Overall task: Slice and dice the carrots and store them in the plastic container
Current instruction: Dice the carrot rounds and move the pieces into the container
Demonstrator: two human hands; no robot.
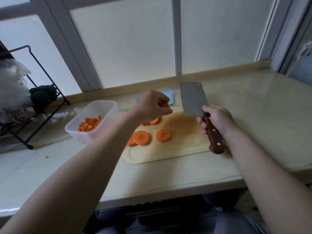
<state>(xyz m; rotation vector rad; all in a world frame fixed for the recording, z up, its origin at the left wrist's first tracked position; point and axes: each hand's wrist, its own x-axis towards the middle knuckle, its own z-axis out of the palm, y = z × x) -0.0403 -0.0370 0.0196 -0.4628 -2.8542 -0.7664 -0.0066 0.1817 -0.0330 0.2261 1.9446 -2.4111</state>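
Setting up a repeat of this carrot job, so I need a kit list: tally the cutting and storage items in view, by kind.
Cutting board: 1
Cleaver: 1
Plastic container: 1
Blue lid: 1
Total: 4

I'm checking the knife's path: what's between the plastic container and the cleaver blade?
In the head view, the left hand, holding carrot, hangs between the plastic container and the cleaver, over the cutting board's far end.
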